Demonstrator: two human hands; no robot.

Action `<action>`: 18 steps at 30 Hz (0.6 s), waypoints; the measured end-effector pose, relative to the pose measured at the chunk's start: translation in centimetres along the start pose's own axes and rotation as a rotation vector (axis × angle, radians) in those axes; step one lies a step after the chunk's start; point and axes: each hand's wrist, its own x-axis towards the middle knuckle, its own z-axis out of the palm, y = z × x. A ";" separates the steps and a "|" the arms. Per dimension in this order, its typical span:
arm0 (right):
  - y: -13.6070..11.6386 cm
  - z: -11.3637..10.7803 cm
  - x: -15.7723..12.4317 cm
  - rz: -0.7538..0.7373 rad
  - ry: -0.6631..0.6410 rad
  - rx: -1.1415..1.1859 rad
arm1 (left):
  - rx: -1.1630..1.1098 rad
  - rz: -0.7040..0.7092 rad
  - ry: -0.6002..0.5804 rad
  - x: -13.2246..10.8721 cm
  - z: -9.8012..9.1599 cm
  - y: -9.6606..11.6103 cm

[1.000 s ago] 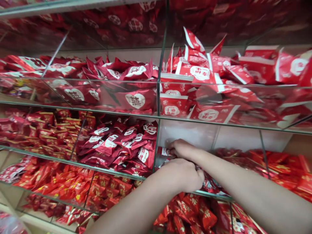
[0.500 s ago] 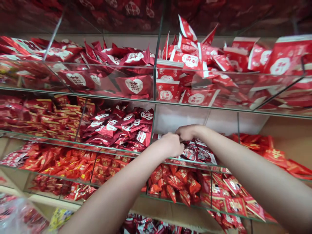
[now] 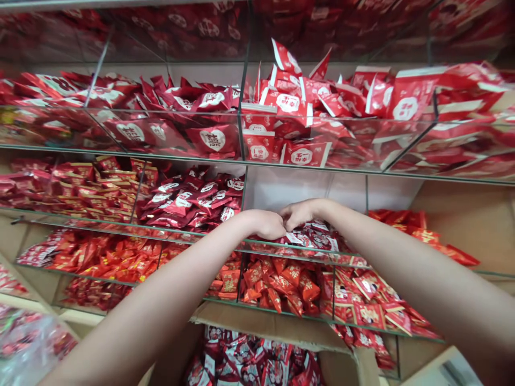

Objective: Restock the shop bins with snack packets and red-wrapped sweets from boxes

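Note:
My left hand (image 3: 267, 224) and my right hand (image 3: 300, 213) meet inside a glass-fronted shelf compartment. Both have curled fingers, with the fingertips almost touching; what they grip, if anything, is hidden. Just under and beside them lie dark red and white snack packets (image 3: 317, 236), a low heap behind the glass front. The compartment's white back wall (image 3: 287, 190) shows above my hands. Below my arms stands an open cardboard box (image 3: 277, 324), holding similar-looking dark red packets (image 3: 249, 356).
Maroon packets (image 3: 189, 195) fill the compartment on the left, orange-red packets (image 3: 422, 230) the one on the right. A glass shelf edge (image 3: 225, 159) runs above my hands. Red packets (image 3: 289, 102) crowd the shelf overhead. A clear plastic bag (image 3: 36, 343) sits at lower left.
The view has shifted, bringing the cardboard box more into sight at the bottom. My hands stay close together over the packets, with the fingers slightly rearranged.

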 end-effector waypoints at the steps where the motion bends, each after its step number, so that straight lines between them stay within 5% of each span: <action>1: 0.1 0.1 -0.1 0.003 0.005 0.040 | -0.002 0.026 -0.019 -0.3 -0.2 0.1; 6: 0.4 0.8 0.1 0.003 0.119 0.194 | -0.029 0.170 -0.061 -2.8 -0.3 0.7; 13: -0.3 0.0 0.0 -0.180 0.416 0.479 | 0.119 0.188 0.334 -5.0 3.4 0.7; 18: -1.2 -1.6 0.2 -0.213 0.454 0.525 | 0.210 0.194 0.499 -4.7 4.9 0.5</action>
